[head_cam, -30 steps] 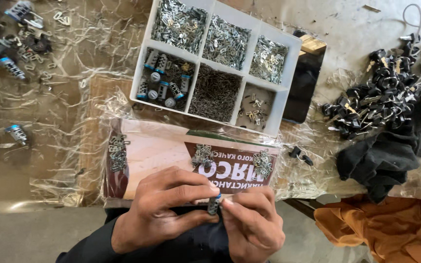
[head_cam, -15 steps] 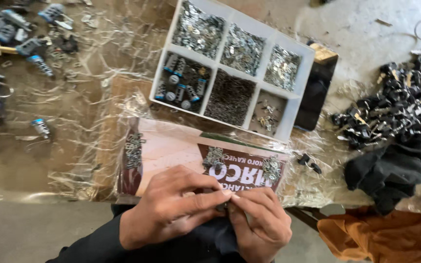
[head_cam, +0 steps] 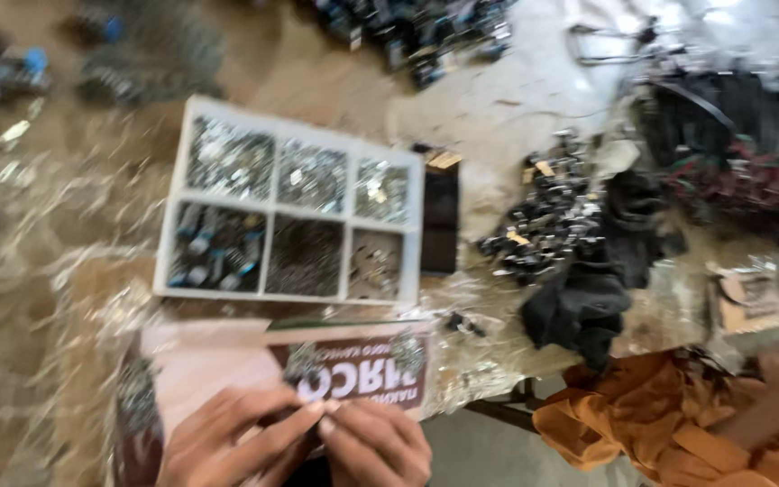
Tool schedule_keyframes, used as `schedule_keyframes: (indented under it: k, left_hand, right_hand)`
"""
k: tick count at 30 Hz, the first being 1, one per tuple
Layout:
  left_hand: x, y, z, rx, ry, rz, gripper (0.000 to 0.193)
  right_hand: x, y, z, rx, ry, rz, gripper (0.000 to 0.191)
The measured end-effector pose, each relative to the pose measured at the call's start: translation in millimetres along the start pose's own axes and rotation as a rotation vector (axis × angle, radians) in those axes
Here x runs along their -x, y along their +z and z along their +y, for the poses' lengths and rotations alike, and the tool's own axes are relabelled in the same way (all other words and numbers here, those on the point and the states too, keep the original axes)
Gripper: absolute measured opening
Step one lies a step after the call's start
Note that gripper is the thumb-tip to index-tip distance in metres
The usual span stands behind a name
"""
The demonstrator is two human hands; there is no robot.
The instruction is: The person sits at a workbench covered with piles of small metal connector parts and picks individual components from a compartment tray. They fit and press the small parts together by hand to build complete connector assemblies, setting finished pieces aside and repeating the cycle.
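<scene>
Your left hand [head_cam: 227,437] and right hand [head_cam: 376,442] meet fingertip to fingertip at the bottom of the view, over the pink printed carton [head_cam: 227,370]. Both are pinched nearly closed around something tiny; the blur hides the part itself, so you cannot tell exactly what sits between them. Judging by the white compartment tray [head_cam: 295,203] of small metal bits just beyond, it is likely light, hard and slippery. Grip it by its sides with fingertip pads, wrists low, fingers curled inward.

Compartment tray [head_cam: 166,261] lies behind the hands [head_cam: 317,442] (cloth [head_cam: 579,307] right).
</scene>
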State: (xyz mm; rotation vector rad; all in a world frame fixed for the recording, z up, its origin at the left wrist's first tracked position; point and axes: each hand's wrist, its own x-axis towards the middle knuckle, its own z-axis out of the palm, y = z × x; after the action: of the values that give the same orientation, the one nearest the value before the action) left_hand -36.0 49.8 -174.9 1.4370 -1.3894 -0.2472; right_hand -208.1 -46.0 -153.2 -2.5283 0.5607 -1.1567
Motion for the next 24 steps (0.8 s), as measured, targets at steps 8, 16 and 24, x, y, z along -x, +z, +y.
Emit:
schedule_keyframes:
  k: [8, 16, 24]
  left_hand:
    - [20.9, 16.5, -14.1, 0.041, -0.041, 0.030, 0.046]
    - [5.9, -12.8, -9.2, 0.349, 0.007, -0.133, 0.044]
    - [46.5, -76.3, 3.9, 0.372, -0.335, 0.367, 0.039]
  right_hand:
    - [41.6, 3.0, 11.1, -0.843, 0.728, 0.013, 0.022]
    - [52.5, 11.1, 35.0, -1.624, 1.167, -0.370, 0.029]
    - [-12.1, 51.1, -43.4, -0.066, 0.100, -0.441, 0.030]
